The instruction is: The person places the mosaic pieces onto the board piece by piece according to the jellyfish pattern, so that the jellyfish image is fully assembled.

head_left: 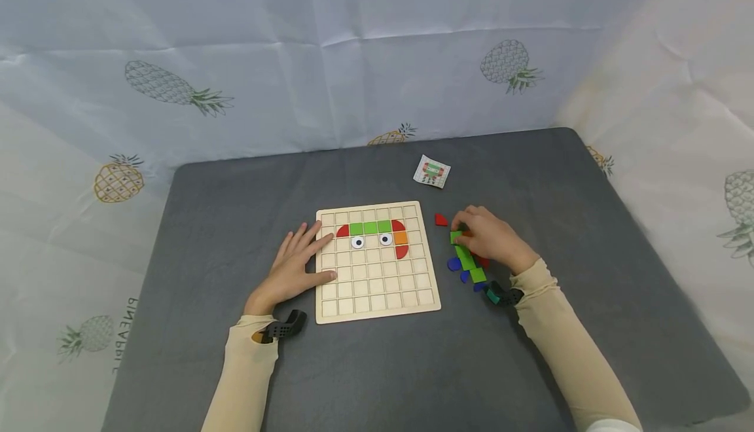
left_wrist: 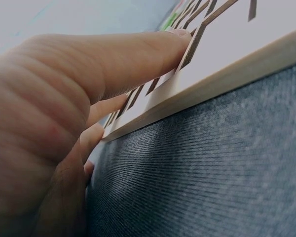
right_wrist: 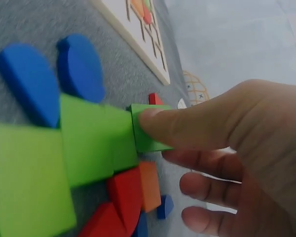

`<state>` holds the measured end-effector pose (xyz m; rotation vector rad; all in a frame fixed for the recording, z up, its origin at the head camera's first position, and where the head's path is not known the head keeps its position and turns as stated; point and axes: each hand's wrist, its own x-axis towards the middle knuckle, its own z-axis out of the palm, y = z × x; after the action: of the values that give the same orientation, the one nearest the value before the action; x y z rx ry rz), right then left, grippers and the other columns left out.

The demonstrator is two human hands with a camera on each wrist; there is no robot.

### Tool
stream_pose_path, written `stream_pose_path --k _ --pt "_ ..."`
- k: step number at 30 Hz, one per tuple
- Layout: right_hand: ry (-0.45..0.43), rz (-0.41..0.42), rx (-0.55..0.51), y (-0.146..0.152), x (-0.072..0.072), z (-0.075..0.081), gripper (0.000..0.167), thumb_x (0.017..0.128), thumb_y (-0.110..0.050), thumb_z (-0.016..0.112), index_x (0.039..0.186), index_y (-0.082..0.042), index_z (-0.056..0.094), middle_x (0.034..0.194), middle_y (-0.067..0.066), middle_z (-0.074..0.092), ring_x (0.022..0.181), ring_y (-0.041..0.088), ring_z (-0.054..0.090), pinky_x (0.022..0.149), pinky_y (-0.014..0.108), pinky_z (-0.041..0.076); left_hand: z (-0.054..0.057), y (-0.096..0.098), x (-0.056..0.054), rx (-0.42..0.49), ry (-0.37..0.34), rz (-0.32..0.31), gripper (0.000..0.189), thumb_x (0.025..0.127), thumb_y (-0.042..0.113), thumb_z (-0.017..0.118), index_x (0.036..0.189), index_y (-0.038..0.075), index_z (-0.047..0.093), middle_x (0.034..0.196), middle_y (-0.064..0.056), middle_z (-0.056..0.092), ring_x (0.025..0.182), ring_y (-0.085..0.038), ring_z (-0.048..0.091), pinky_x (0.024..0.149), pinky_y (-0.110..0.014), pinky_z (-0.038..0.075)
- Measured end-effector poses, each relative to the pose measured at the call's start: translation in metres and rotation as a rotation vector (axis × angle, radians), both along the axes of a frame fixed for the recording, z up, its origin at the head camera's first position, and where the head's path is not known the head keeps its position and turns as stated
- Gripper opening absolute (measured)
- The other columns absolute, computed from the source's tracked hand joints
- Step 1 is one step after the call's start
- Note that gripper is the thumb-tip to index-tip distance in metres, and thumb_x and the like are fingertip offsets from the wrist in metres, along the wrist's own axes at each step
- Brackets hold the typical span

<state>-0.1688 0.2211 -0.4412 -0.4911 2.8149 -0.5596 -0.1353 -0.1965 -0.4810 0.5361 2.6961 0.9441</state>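
Green block (right_wrist: 147, 142): one, square, flat-faced, crisp-edged; right of the board, at the far end of a green row (head_left: 465, 258). Your right hand (head_left: 489, 235) pinches it, thumb on its face, lower fingers bent and free; whether it is lifted, you cannot tell. Handling, by judgement: light, stiff, hardly fragile, a little slick; best taken by two opposite edges.

Board (head_left: 377, 307): one, pale, wood-like, thin, rounded corners, dark-lined grid of squares; probably rigid and easily slid. Your left hand (head_left: 291, 270) lies at its left edge, fingers spread and gripping nothing, thumb resting on top.

Eye discs (head_left: 357, 242): two, round, white, on the board.

Red piece (head_left: 441, 220): one, curved on one side, just right of the board.

Blue pieces (head_left: 453, 264): several, rounded, smooth, right of the board.

Table cover (head_left: 247, 203): dark grey, finely ribbed, beneath the board.
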Motion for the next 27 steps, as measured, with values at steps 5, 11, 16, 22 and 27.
stream_pose_path --k 5,11,16,22,27 --pt "0.035 -0.002 -0.123 -0.012 -0.009 0.007 0.011 0.093 -0.015 0.074 0.103 -0.010 0.071 0.100 0.006 0.068 0.094 0.025 0.055 0.077 0.039 0.050 -0.001 0.000 -0.001 -0.002 0.005 -0.001 0.083 0.087 0.041 0.077 0.158 0.020 0.040 0.173 -0.005 0.013 0.160 -0.033 0.001 0.129 -0.054 -0.006" --pt "0.043 0.008 -0.250 -0.035 -0.018 0.025 0.011 0.095 -0.015 0.072 0.105 -0.010 0.072 0.102 0.007 0.067 0.095 0.025 0.055 0.079 0.036 0.049 -0.001 0.000 -0.001 -0.002 0.008 0.001 0.083 0.087 0.043 0.077 0.158 0.020 0.040 0.172 -0.005 0.013 0.160 -0.033 0.001 0.129 -0.055 -0.005" --pt "0.027 0.026 -0.332 -0.052 -0.023 0.033 0.011 0.097 -0.014 0.070 0.106 -0.009 0.070 0.099 0.007 0.065 0.089 0.022 0.054 0.075 0.034 0.049 0.000 0.000 0.000 0.006 0.010 -0.005 0.083 0.087 0.043 0.077 0.157 0.020 0.040 0.172 -0.006 0.013 0.160 -0.034 0.001 0.129 -0.055 -0.005" --pt "-0.001 0.073 -0.399 -0.069 -0.025 0.034 0.010 0.097 -0.014 0.069 0.105 -0.009 0.069 0.092 0.006 0.063 0.081 0.020 0.052 0.067 0.031 0.047 0.000 0.001 0.000 0.006 0.012 -0.003 0.082 0.087 0.043 0.077 0.157 0.020 0.040 0.172 -0.006 0.013 0.160 -0.034 0.002 0.129 -0.055 -0.005" --pt "-0.018 0.094 -0.420 -0.081 -0.022 0.030 0.010 0.097 -0.014 0.069 0.105 -0.009 0.069 0.092 0.005 0.063 0.083 0.019 0.053 0.068 0.031 0.046 0.001 0.001 0.001 -0.001 0.011 0.000 0.082 0.087 0.042 0.077 0.157 0.019 0.041 0.172 -0.006 0.014 0.160 -0.034 0.002 0.129 -0.055 -0.005"
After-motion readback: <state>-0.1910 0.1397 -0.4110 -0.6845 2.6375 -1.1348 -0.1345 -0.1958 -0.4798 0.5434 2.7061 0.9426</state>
